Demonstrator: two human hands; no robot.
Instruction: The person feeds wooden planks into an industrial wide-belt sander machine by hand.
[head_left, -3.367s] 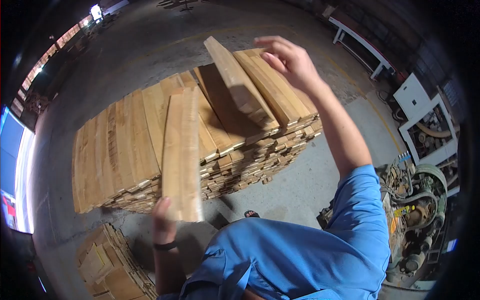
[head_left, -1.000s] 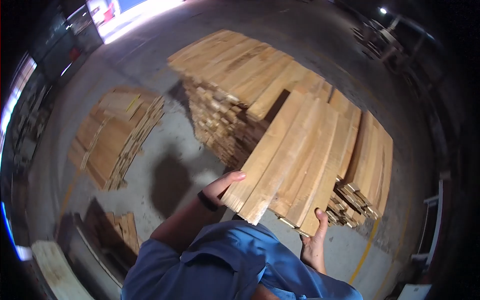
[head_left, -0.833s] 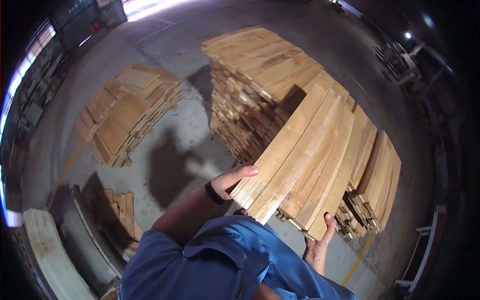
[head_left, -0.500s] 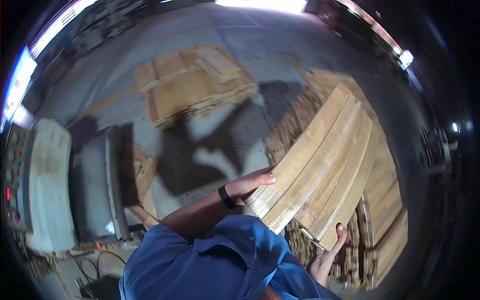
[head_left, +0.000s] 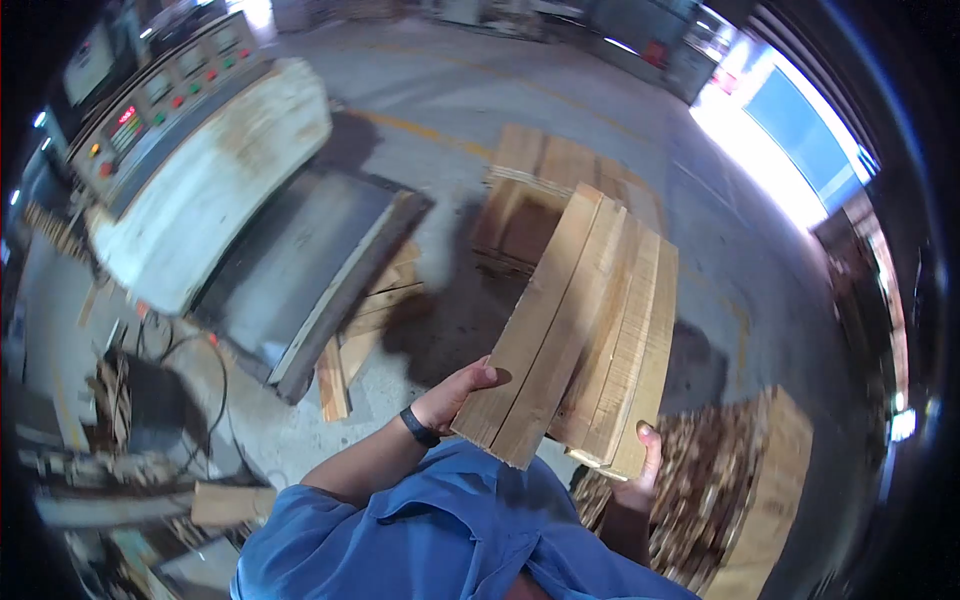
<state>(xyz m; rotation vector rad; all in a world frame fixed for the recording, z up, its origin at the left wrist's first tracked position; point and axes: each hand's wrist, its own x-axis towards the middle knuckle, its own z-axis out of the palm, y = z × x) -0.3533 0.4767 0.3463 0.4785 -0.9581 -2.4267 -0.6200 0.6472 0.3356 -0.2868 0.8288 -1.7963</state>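
Several long wooden boards (head_left: 570, 330) lie side by side between my hands, their far ends pointing away from me. My left hand (head_left: 456, 396), with a black band on the wrist, grips the near left edge, thumb on top. At the near right corner my right hand (head_left: 638, 466) holds the boards with its thumb up and the other fingers hidden underneath. The left boards overlap or stand a little apart from the right ones near my body.
A machine with a control panel (head_left: 125, 125) and a flat dark bed (head_left: 300, 250) stands at the left. Beyond the boards is a wood stack (head_left: 560, 160); another stack (head_left: 770, 500) is at the lower right. Loose planks (head_left: 360, 340) lie beside the machine.
The view has turned left, so the machine appears nearer the middle and the right stack lower. Both hands still hold the boards, which now point more straight ahead.
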